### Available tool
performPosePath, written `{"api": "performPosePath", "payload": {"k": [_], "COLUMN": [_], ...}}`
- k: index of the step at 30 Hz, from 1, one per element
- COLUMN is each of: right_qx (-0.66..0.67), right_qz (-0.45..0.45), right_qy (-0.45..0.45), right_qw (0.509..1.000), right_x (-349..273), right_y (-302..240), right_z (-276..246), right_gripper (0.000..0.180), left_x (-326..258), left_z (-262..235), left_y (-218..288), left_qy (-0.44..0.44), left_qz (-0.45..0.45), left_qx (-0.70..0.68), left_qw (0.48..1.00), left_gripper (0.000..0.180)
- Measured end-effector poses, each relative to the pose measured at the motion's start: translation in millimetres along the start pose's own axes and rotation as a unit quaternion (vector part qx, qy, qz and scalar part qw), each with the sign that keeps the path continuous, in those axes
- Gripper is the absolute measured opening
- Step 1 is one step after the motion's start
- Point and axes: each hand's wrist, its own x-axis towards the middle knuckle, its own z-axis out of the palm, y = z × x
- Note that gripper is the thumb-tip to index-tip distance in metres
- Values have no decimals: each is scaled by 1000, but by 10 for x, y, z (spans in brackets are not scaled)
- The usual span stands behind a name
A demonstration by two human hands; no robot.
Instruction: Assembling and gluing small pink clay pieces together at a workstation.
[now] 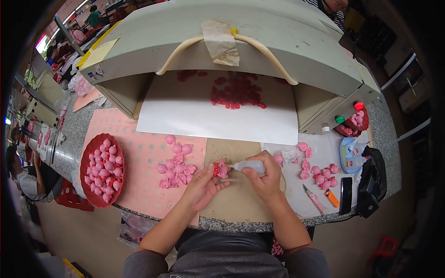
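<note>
From the head camera, your left hand [204, 183] pinches a small pink figure [221, 170] between thumb and fingers, just above the brown mat [232, 153] on the worktop [384, 134]. Your right hand [264, 178] is wrapped around a small squeeze bottle [250, 166], its nozzle touching the figure's red part. Keep the figure steady and the nozzle on the joint, and squeeze gently, since too much would likely run over the pink.

Left of your left fingers lie loose pink pieces [176, 167] on a pink sheet, and further left a red tray [88, 185] full of them. Right of your right fingers lie an orange lighter [332, 198], a dark phone [346, 195] and a blue-edged packet [352, 153]. Beyond your fingers, a yellow note [99, 53] and tan tape [221, 44] sit on the grey hood [287, 41].
</note>
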Motion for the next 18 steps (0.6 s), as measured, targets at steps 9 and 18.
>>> {"api": "performPosePath", "payload": {"k": [9, 18], "right_qx": [-10, -33], "right_qz": [-19, -32], "right_qy": [-2, 1], "right_qw": [1000, 999], "right_x": [17, 13], "right_y": [-17, 12], "right_z": [-1, -8], "right_gripper": [28, 27], "left_x": [-1, 3], "left_z": [2, 14], "left_y": [4, 7], "left_qy": [2, -4], "left_qz": [-1, -7], "left_qx": [1, 14], "left_qw": [1000, 1000], "left_gripper": [40, 39]}}
